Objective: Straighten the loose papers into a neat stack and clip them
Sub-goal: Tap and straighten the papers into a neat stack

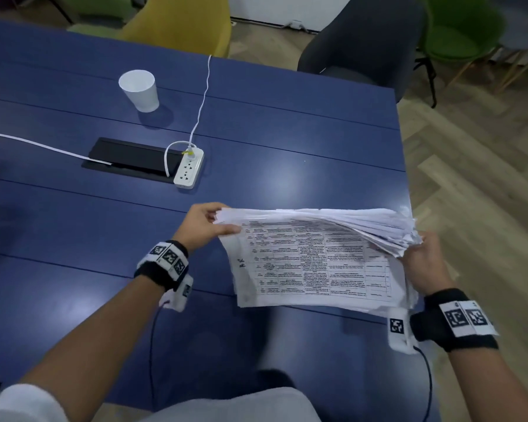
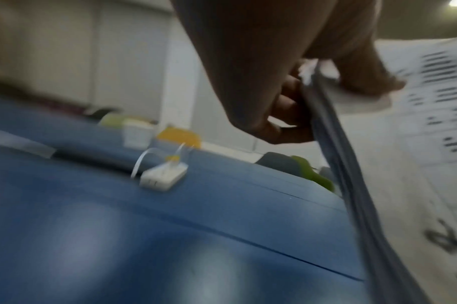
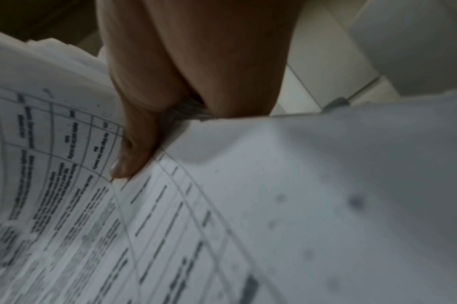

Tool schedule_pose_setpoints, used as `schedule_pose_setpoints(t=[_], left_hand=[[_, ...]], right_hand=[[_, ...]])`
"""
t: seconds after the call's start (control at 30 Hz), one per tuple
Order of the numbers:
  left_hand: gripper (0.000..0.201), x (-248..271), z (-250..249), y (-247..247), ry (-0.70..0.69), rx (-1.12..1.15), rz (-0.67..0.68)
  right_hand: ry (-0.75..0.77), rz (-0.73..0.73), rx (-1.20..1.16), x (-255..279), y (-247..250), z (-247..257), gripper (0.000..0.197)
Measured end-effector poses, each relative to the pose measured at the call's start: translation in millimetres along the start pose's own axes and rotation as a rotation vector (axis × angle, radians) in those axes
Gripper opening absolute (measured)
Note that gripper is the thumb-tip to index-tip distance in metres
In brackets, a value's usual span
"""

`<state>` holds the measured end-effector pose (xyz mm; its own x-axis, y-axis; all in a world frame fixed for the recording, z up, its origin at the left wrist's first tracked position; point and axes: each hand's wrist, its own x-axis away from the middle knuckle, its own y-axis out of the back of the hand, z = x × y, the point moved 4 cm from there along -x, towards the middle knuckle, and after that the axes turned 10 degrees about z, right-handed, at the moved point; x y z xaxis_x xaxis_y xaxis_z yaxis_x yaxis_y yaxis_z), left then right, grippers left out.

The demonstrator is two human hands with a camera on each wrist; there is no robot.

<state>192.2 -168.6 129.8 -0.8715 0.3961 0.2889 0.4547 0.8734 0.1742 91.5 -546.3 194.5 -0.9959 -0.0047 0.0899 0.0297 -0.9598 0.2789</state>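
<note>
A thick stack of printed papers with tables on the top sheet is held tilted above the blue table, its far edge raised. My left hand grips the stack's left far corner, thumb on top and fingers behind; the left wrist view shows the thumb on the papers. My right hand grips the ragged right edge, its thumb pressed on the papers. Sheet edges at the right are fanned and uneven. No clip is in view.
A white paper cup stands far left. A white power strip with cables lies beside a black cable hatch mid-table. The table's right edge drops to wooden floor. Chairs stand beyond the far edge.
</note>
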Motion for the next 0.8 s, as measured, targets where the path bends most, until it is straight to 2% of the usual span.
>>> schedule_pose_setpoints(t=[0.03,0.07,0.13,0.17,0.23,0.3,0.37,0.43,0.5,0.6,0.67,0.73,0.8], left_hand=[[0.041,5.1,4.5,-5.2,-0.004,0.151,-0.008],[0.051,8.9,11.9,-15.2,0.013,0.268,0.044],[0.061,12.2,28.7,-37.0,0.089,0.296,0.157],[0.061,12.5,34.6,-44.5,0.112,0.275,0.142],[0.048,11.6,37.9,-48.6,0.120,0.260,-0.058],[0.037,15.0,30.0,-51.6,0.048,0.287,-0.244],[0.031,19.4,21.0,-56.2,-0.030,0.298,-0.363],[0.027,23.1,25.9,-58.1,-0.065,0.301,-0.401],[0.028,26.2,40.9,-56.5,-0.037,0.263,-0.362],[0.026,22.5,70.3,-57.4,0.094,0.079,-0.249],[0.031,17.0,83.1,-55.5,0.205,0.046,-0.194],[0.042,9.8,95.4,-51.6,0.274,0.046,-0.140],[0.050,5.8,107.1,-49.5,0.312,-0.064,-0.060]], right_hand=[[0.000,-0.032,-0.035,0.8,1.2,-4.1,0.030],[-0.011,-0.066,-0.067,1.2,1.3,-7.5,0.034],[-0.043,-0.128,-0.103,0.8,-1.3,-15.7,0.034],[-0.055,-0.157,-0.126,0.9,-3.4,-20.2,0.033],[-0.054,-0.210,-0.168,0.9,-11.3,-24.2,0.033],[-0.047,-0.273,-0.199,3.3,-24.0,-20.6,0.035],[-0.002,-0.325,-0.247,9.0,-35.4,-18.4,0.040],[0.026,-0.351,-0.275,16.1,-44.8,-24.9,0.043],[-0.033,-0.329,-0.278,21.3,-54.3,-50.7,0.045],[-0.213,-0.226,-0.197,30.4,-70.7,-99.7,0.043],[-0.333,-0.198,-0.179,31.6,-71.7,-118.6,0.046],[-0.307,-0.183,-0.129,26.6,-64.3,-123.9,0.044],[-0.272,-0.148,-0.081,20.9,-60.6,-123.8,0.047]])
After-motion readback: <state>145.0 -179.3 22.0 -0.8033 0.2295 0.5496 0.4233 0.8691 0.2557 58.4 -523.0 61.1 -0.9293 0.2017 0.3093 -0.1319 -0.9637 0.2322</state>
